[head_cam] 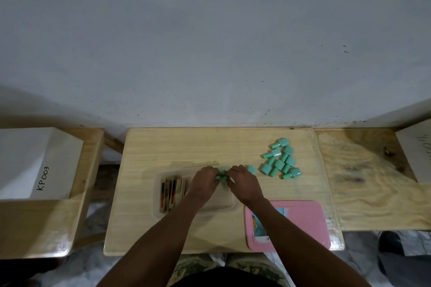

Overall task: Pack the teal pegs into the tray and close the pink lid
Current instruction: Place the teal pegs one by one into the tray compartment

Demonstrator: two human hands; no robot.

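A clear shallow tray (pixel 157 196) lies in the middle of the wooden table, with several gold and red sticks (pixel 171 193) standing in its left part. My left hand (pixel 202 183) and my right hand (pixel 245 182) meet over the tray's far right part, both closed on teal pegs (pixel 223 176) between their fingertips. One more teal peg (pixel 251 168) lies just beyond my right hand. A loose pile of teal pegs (pixel 281 158) sits at the table's far right. The pink lid (pixel 303 223) lies flat at the front right, partly under my right forearm.
White boxes stand on the side benches, one at left marked KP003 (pixel 35 165) and one at the right edge (pixel 417 156). A grey wall rises right behind the table (pixel 186 144). Gaps separate the table from both benches.
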